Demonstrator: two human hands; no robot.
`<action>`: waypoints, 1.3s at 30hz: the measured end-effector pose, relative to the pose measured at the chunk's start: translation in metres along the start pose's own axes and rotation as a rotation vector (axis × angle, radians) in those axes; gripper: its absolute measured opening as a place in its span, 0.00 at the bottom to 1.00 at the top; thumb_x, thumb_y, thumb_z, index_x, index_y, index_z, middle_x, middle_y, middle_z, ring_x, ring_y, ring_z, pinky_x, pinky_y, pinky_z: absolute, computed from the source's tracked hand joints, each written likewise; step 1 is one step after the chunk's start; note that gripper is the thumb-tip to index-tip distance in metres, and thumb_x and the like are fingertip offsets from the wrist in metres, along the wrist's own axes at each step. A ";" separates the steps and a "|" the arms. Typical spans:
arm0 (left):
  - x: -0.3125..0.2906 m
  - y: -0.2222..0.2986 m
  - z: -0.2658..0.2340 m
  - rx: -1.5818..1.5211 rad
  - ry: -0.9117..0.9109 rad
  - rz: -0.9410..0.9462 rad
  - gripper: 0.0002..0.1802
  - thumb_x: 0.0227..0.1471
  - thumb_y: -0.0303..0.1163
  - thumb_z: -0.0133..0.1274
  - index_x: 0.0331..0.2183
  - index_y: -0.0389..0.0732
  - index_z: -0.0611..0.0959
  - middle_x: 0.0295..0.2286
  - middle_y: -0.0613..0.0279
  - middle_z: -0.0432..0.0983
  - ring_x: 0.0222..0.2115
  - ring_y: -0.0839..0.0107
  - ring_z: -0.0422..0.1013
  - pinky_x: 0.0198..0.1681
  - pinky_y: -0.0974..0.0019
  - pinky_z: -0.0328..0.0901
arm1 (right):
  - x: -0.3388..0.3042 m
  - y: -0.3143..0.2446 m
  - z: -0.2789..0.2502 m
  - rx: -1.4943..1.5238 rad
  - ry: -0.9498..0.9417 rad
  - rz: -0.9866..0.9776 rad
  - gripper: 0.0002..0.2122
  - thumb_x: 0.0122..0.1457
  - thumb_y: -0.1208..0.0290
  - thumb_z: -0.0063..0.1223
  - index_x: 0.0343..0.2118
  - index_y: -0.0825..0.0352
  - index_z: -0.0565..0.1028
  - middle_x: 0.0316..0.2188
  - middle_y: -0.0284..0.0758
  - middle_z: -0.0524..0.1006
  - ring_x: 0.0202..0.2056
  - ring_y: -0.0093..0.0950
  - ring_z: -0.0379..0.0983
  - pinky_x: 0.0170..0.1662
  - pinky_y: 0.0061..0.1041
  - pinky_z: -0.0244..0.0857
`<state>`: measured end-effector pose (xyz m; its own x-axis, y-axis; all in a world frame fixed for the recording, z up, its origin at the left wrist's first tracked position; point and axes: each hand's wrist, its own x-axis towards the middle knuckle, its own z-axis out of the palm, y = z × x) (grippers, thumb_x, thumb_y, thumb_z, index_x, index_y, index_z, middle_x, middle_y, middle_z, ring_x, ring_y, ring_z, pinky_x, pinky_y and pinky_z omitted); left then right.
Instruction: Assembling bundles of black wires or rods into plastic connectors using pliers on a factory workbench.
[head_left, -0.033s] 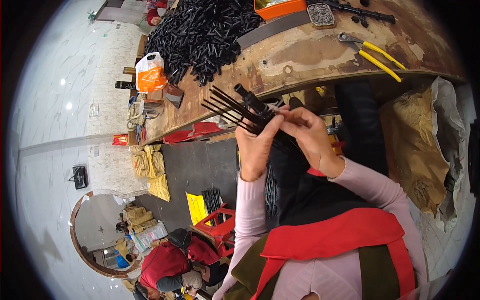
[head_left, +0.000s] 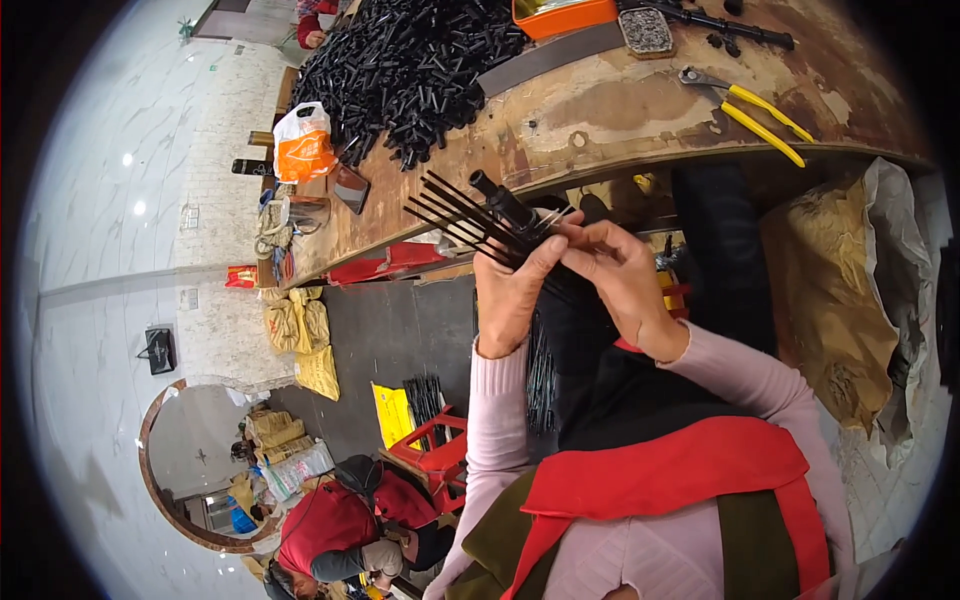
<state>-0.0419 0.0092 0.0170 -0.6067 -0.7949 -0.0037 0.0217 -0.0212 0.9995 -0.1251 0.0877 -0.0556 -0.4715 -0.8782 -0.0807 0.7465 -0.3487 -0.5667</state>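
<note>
My left hand [head_left: 507, 295] is closed around a bundle of thin black rods and a thicker black tube, which looks like a folded umbrella frame [head_left: 508, 208]. The rods fan out to the upper left, beyond my fingers. At the tube's collar, thumb and fingers of my right hand [head_left: 622, 280] are pinched together beside the frame. Thin pale strands, perhaps wire, stick out there; the exact grip is partly hidden. Below my hands, the frame's lower part merges with dark cloth on my lap.
A wooden workbench [head_left: 570, 130] holds a heap of black tubular parts [head_left: 400, 75], yellow-handled pliers [head_left: 760, 115], an orange tray [head_left: 565, 18] and an orange-white bag [head_left: 303, 143]. A brown sack [head_left: 830, 290] stands at right. A co-worker in red [head_left: 325, 530] bends at lower left, near a red stool [head_left: 435, 455].
My right fingers have shifted slightly at the collar, and the pale strands show more plainly. My left hand keeps its hold on the frame.
</note>
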 end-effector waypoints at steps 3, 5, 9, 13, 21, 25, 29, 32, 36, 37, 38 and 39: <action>-0.003 0.001 -0.005 -0.092 -0.101 -0.010 0.18 0.54 0.28 0.58 0.44 0.29 0.75 0.38 0.48 0.79 0.47 0.56 0.73 0.54 0.57 0.64 | 0.000 0.004 0.002 -0.050 -0.034 -0.050 0.08 0.57 0.82 0.57 0.39 0.69 0.75 0.38 0.30 0.77 0.41 0.17 0.72 0.48 0.16 0.65; -0.007 0.000 -0.007 -0.067 -0.094 -0.013 0.17 0.55 0.29 0.56 0.43 0.28 0.76 0.39 0.48 0.79 0.48 0.57 0.73 0.55 0.58 0.63 | 0.003 0.006 -0.001 -0.100 -0.046 -0.033 0.07 0.58 0.80 0.57 0.39 0.69 0.75 0.41 0.30 0.76 0.43 0.17 0.71 0.49 0.17 0.64; -0.007 0.000 -0.005 0.244 -0.077 0.094 0.15 0.58 0.32 0.53 0.40 0.28 0.79 0.41 0.52 0.78 0.40 0.68 0.75 0.45 0.68 0.68 | 0.002 0.013 -0.001 -0.110 -0.006 -0.074 0.06 0.62 0.74 0.54 0.39 0.70 0.75 0.38 0.29 0.76 0.40 0.16 0.71 0.46 0.17 0.66; -0.016 0.007 -0.005 0.443 -0.013 0.058 0.13 0.60 0.32 0.52 0.38 0.29 0.81 0.38 0.57 0.80 0.27 0.81 0.72 0.28 0.77 0.66 | 0.001 0.014 -0.010 -0.073 -0.184 0.177 0.14 0.66 0.65 0.47 0.47 0.70 0.74 0.41 0.29 0.75 0.42 0.16 0.70 0.47 0.17 0.65; -0.019 -0.008 0.003 0.465 0.176 0.112 0.08 0.55 0.26 0.55 0.32 0.30 0.79 0.26 0.59 0.82 0.26 0.79 0.74 0.30 0.73 0.67 | 0.014 -0.003 -0.013 0.154 -0.322 0.430 0.15 0.65 0.67 0.48 0.51 0.67 0.72 0.46 0.26 0.74 0.49 0.17 0.68 0.54 0.19 0.60; -0.013 -0.011 0.010 0.403 0.165 0.101 0.08 0.55 0.26 0.54 0.32 0.29 0.78 0.27 0.58 0.82 0.27 0.78 0.75 0.30 0.73 0.68 | 0.012 -0.009 -0.012 0.148 -0.301 0.402 0.14 0.64 0.68 0.50 0.50 0.64 0.73 0.46 0.25 0.74 0.50 0.18 0.67 0.55 0.20 0.58; -0.012 -0.013 0.021 0.446 0.125 0.239 0.08 0.56 0.24 0.51 0.33 0.27 0.80 0.28 0.56 0.82 0.30 0.76 0.76 0.36 0.71 0.69 | 0.006 -0.014 -0.014 0.078 -0.219 0.398 0.17 0.65 0.66 0.49 0.54 0.66 0.71 0.49 0.29 0.73 0.53 0.19 0.65 0.58 0.19 0.56; -0.017 -0.012 0.013 0.297 0.024 0.166 0.09 0.57 0.22 0.48 0.34 0.27 0.82 0.32 0.55 0.81 0.36 0.72 0.76 0.42 0.68 0.68 | 0.000 -0.026 -0.016 -0.262 -0.334 0.363 0.19 0.66 0.62 0.46 0.55 0.68 0.71 0.52 0.29 0.72 0.55 0.19 0.63 0.59 0.20 0.53; -0.005 -0.004 0.006 0.094 -0.186 0.087 0.10 0.58 0.18 0.42 0.28 0.30 0.78 0.28 0.55 0.79 0.35 0.67 0.76 0.43 0.66 0.68 | 0.016 -0.098 -0.035 -1.666 -0.642 -0.648 0.10 0.53 0.65 0.58 0.31 0.67 0.78 0.36 0.40 0.75 0.45 0.35 0.70 0.49 0.33 0.64; -0.002 -0.006 0.004 0.083 -0.173 0.091 0.10 0.58 0.18 0.42 0.28 0.30 0.78 0.28 0.55 0.79 0.35 0.67 0.76 0.43 0.66 0.68 | 0.023 -0.115 -0.043 -1.848 -0.492 -0.773 0.08 0.49 0.66 0.59 0.27 0.66 0.77 0.33 0.39 0.74 0.42 0.38 0.70 0.47 0.36 0.64; -0.003 -0.010 -0.002 -0.027 -0.203 0.055 0.11 0.58 0.18 0.41 0.28 0.31 0.78 0.26 0.56 0.78 0.34 0.67 0.76 0.42 0.66 0.69 | 0.033 -0.129 -0.051 -2.000 -0.342 -0.896 0.07 0.46 0.68 0.59 0.24 0.65 0.76 0.30 0.39 0.73 0.39 0.40 0.69 0.45 0.39 0.64; -0.005 -0.017 -0.009 -0.136 -0.231 0.016 0.11 0.59 0.18 0.40 0.28 0.31 0.77 0.25 0.56 0.76 0.33 0.67 0.76 0.41 0.66 0.69 | 0.042 -0.153 -0.055 -2.290 -0.200 -0.800 0.10 0.45 0.68 0.60 0.28 0.67 0.75 0.31 0.41 0.71 0.38 0.42 0.68 0.44 0.39 0.63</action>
<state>-0.0319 0.0078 0.0002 -0.7707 -0.6363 0.0342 0.1294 -0.1037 0.9862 -0.2848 0.1223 -0.0179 -0.1534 -0.8694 0.4697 -0.9881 0.1385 -0.0664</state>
